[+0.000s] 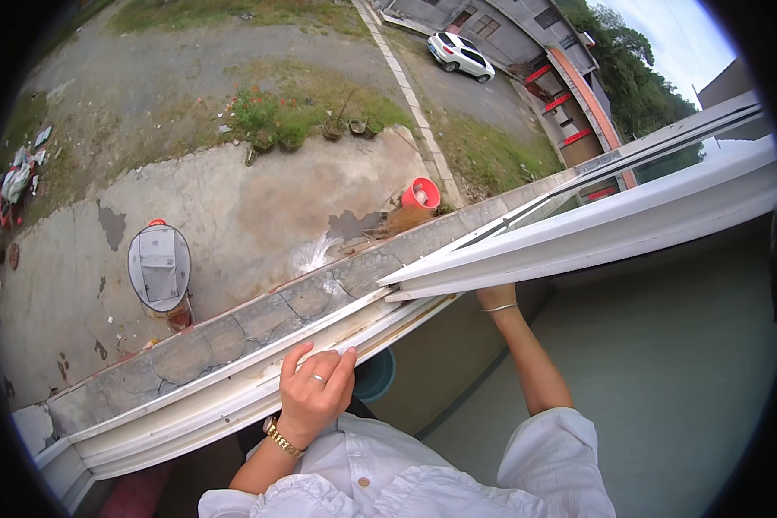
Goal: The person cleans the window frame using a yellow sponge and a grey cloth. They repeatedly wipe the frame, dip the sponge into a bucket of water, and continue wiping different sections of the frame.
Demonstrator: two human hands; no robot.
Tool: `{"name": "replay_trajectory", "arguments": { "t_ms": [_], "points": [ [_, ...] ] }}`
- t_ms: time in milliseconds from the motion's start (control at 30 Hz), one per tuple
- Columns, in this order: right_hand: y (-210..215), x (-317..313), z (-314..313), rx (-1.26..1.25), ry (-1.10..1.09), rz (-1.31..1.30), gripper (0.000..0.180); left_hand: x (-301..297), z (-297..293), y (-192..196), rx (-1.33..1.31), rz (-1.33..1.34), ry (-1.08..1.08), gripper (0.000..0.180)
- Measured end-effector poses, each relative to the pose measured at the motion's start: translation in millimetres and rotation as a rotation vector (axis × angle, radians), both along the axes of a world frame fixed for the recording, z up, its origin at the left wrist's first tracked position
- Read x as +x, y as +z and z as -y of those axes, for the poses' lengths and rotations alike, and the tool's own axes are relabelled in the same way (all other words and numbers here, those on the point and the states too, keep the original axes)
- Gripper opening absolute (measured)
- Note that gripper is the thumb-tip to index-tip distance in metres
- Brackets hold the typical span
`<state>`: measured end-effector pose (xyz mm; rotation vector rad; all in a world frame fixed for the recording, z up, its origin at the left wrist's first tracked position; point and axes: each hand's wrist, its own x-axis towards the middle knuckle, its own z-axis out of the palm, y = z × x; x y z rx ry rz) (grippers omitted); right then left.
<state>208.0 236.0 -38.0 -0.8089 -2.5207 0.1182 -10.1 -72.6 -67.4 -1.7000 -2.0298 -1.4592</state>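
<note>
We look down over an open window, where our left hand (313, 393) rests on the white window track (190, 417). Its fingers are loosely bent and slightly apart, the tips laid on the rail rather than clenched around anything. A ring (319, 378) sits on one finger, and a gold watch (283, 438) circles the wrist. The track runs diagonally from the lower left, with brownish dirt along its grooves, and meets the white window sash (596, 229) at the sash's near corner. From there the sash slants up to the right, its glass pane (570, 200) seen at a steep angle

Our right hand (495, 295) reaches up under the sash, which covers the fingers, so we cannot tell whether it grips the frame or merely touches it. A silver bangle (498, 308) lies around that wrist. Between our arms we see our white shirt (388, 462), and a teal basin (376, 377) shows partly below the track, just beside the left hand

Outside, a cracked ledge (242, 324) follows the track. Beyond it on the concrete yard (233, 207) stand a red bucket (420, 193) with a straw broom (404, 221) near it, and an oval grey rack (158, 268). Farther off we see red flowers (255, 108) and a parked white car (460, 57)
</note>
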Motion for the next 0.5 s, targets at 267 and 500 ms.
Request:
{"name": "replay_trajectory", "arguments": {
  "t_ms": [267, 500],
  "points": [
    [1.0, -23.6, 67.2, -0.219, -0.127, 0.077, 0.017, -1.7, -0.5, 1.4, 0.033, 0.045, -0.034, 0.028],
    [5.8, -62.0, 130.5, -0.370, -0.135, -0.148, 0.025, -3.8, -0.6, 1.4, 0.029, 0.044, -0.033, 0.027]
  ]
}}
